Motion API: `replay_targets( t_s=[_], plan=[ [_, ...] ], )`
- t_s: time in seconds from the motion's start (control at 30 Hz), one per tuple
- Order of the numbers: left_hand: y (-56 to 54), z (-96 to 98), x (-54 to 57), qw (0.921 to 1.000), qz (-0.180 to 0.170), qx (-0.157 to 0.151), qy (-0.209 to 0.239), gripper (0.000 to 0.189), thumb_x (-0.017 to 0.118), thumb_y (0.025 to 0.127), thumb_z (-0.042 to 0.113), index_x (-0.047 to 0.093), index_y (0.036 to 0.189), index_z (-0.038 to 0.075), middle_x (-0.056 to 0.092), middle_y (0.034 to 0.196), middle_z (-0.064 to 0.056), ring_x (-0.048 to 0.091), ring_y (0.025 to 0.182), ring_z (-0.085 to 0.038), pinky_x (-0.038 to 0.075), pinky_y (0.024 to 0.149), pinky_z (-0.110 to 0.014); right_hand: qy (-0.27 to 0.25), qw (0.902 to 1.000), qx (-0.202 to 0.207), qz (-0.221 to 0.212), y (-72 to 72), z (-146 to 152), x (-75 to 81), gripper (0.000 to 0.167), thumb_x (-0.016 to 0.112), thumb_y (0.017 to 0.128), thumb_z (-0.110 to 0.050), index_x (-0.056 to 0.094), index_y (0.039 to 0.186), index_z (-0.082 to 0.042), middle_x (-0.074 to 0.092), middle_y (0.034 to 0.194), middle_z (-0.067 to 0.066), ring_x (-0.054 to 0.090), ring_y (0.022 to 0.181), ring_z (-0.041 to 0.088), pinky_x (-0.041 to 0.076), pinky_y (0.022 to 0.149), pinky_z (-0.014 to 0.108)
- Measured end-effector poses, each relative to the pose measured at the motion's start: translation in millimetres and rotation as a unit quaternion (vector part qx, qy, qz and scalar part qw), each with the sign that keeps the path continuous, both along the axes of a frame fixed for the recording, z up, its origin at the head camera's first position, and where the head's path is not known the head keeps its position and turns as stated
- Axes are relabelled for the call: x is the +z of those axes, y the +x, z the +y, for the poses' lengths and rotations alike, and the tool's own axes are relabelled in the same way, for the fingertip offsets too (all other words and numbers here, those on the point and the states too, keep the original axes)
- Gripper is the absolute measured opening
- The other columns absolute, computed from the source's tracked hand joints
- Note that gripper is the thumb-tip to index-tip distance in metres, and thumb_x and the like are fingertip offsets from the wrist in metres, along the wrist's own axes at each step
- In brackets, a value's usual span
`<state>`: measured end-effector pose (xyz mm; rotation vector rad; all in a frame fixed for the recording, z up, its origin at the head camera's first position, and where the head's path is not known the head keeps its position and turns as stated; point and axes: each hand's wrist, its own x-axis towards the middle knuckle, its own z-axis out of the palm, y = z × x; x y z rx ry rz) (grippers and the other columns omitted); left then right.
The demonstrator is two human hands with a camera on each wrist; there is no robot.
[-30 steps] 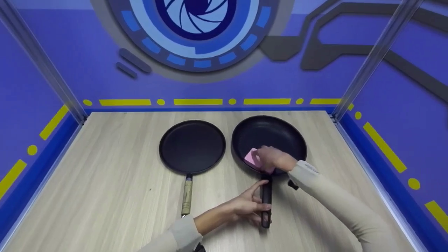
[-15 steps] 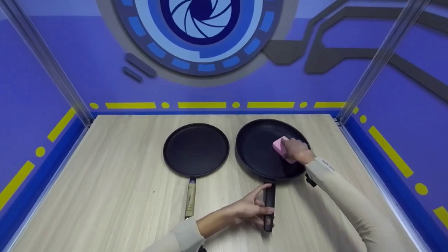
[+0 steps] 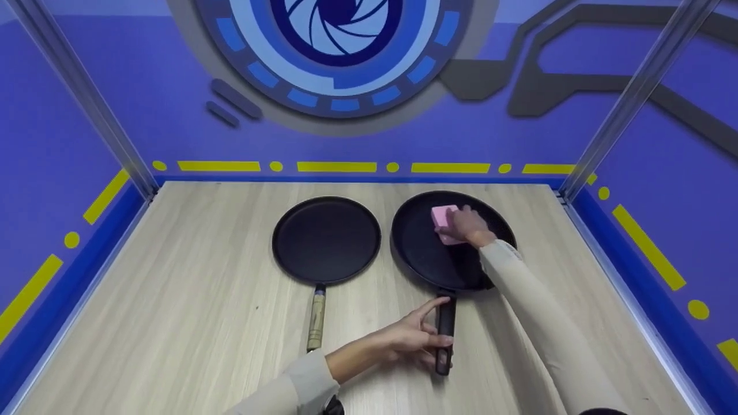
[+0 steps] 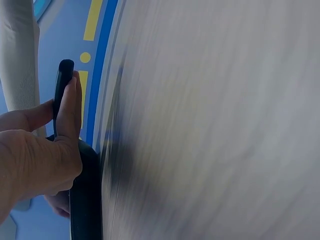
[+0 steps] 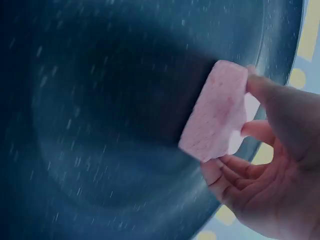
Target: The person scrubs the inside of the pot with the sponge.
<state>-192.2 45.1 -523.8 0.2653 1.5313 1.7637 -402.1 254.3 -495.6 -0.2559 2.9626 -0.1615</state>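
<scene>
A deep black frying pan (image 3: 418,248) lies on the right half of the table, its handle (image 3: 445,323) toward the person. My left hand (image 3: 406,340) grips that handle, thumb and fingers on opposite sides, as the left wrist view of the handle (image 4: 61,85) also shows. Inside the pan, my right hand (image 3: 466,225) pinches a pink sponge (image 3: 443,218) over the upper middle of the base. In the right wrist view the sponge (image 5: 215,110) is held at its ends and back by the thumb and fingers. Pale specks dot the dark pan surface (image 5: 100,125) there.
Left of the frying pan lies a flat black crepe pan (image 3: 326,239) with a wooden-look handle (image 3: 316,323), close to my left forearm. Both rest on a light wood table (image 3: 202,276). Blue panels (image 3: 357,138) wall in the back and sides.
My right hand has swept the sponge from the pan's lower left to its right side, then up and left to the upper middle. The left hand keeps its grip on the handle.
</scene>
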Motion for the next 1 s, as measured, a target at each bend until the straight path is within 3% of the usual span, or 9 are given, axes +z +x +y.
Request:
replay_targets(
  t_s=[0.17, 0.33, 0.47, 0.63, 0.8, 0.93, 1.0],
  plan=[
    [0.9, 0.1, 1.4, 1.0, 0.002, -0.003, -0.003, 0.08, 0.069, 0.094, -0.002, 0.034, 0.157, 0.032, 0.073, 0.092, -0.011, 0.075, 0.071, -0.02, 0.067, 0.076, -0.045, 0.018, 0.9973, 0.056, 0.044, 6.1, -25, -6.3, 0.064, 0.065, 0.097, -0.048, 0.054, 0.132, 0.004, 0.057, 0.125, 0.038, 0.058, 0.113, 0.054, 0.055, 0.097, 0.064],
    [0.5, 1.7, 2.4, 1.0, 0.003, -0.002, -0.003, 0.081, 0.069, 0.094, -0.003, 0.033, 0.158, 0.032, 0.075, 0.092, -0.013, 0.075, 0.07, -0.019, 0.067, 0.075, -0.045, 0.033, 0.9937, 0.101, 0.037, 26.0, -46, -2.2, 0.062, 0.067, 0.097, -0.046, 0.053, 0.137, 0.0, 0.056, 0.126, 0.035, 0.058, 0.112, 0.052, 0.058, 0.093, 0.063],
    [0.1, 1.4, 2.3, 0.9999, 0.0, 0.006, -0.011, 0.081, 0.069, 0.094, -0.003, 0.033, 0.158, 0.032, 0.073, 0.088, -0.009, 0.072, 0.066, -0.015, 0.067, 0.072, -0.043, 0.044, 0.9882, 0.145, 0.024, 45.4, -52, 5.5, 0.052, 0.075, 0.092, -0.042, 0.063, 0.127, -0.005, 0.061, 0.115, 0.028, 0.063, 0.101, 0.045, 0.061, 0.086, 0.058],
    [0.2, -0.5, 2.5, 0.9998, -0.002, 0.009, -0.016, 0.081, 0.069, 0.094, -0.002, 0.033, 0.158, 0.032, 0.071, 0.084, -0.007, 0.071, 0.065, -0.014, 0.067, 0.072, -0.042, 0.043, 0.9782, 0.203, -0.004, 64.2, -47, 19.6, 0.037, 0.085, 0.082, -0.029, 0.074, 0.111, -0.009, 0.066, 0.101, 0.02, 0.066, 0.089, 0.035, 0.062, 0.083, 0.052],
    [0.7, -1.7, 3.7, 0.9999, -0.006, 0.003, -0.013, 0.081, 0.069, 0.094, -0.002, 0.032, 0.158, 0.032, 0.074, 0.086, -0.01, 0.071, 0.065, -0.015, 0.067, 0.072, -0.042, 0.047, 0.9708, 0.227, -0.062, 74.6, -30, 29.8, 0.044, 0.085, 0.078, -0.017, 0.075, 0.121, -0.012, 0.069, 0.102, 0.015, 0.064, 0.091, 0.026, 0.061, 0.087, 0.045],
    [1.2, -0.4, 3.8, 0.9999, -0.007, 0.001, -0.016, 0.082, 0.069, 0.094, -0.001, 0.031, 0.159, 0.033, 0.074, 0.088, -0.012, 0.072, 0.067, -0.016, 0.067, 0.073, -0.042, 0.025, 0.9695, 0.218, -0.11, 80.0, -13, 35.4, 0.056, 0.085, 0.08, -0.009, 0.069, 0.133, -0.015, 0.069, 0.111, 0.014, 0.059, 0.091, 0.022, 0.06, 0.086, 0.041],
    [2.1, 0.9, 3.7, 0.9999, -0.007, 0.003, -0.015, 0.082, 0.069, 0.094, -0.001, 0.031, 0.159, 0.033, 0.075, 0.091, -0.013, 0.073, 0.069, -0.017, 0.067, 0.073, -0.042, 0.013, 0.9686, 0.216, -0.123, 82.6, -4, 37.4, 0.061, 0.083, 0.079, -0.002, 0.067, 0.136, -0.016, 0.069, 0.12, 0.015, 0.062, 0.1, 0.024, 0.06, 0.092, 0.043]
  ],
)
